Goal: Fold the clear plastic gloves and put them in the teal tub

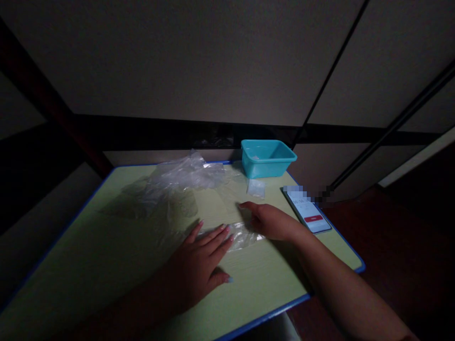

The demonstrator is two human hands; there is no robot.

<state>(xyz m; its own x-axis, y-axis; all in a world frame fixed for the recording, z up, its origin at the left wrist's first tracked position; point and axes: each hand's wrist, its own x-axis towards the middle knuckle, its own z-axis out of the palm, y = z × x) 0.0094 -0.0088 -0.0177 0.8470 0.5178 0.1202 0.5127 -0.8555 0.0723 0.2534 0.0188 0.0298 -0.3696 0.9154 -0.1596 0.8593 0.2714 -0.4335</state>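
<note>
- Left hand [204, 265] lay palm down, fingers extended, over the plastic strip [243, 237].
- Right hand [268, 220], set apart, rested at the strip's right end; grip could not be determined.
- Plastic strip lay on the table [258, 284], left of the phone [308, 210].

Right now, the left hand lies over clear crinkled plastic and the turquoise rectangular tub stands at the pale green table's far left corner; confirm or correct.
Wrong side: the head view shows the tub at the table's far right corner; the left hand overlies the plastic.
</note>
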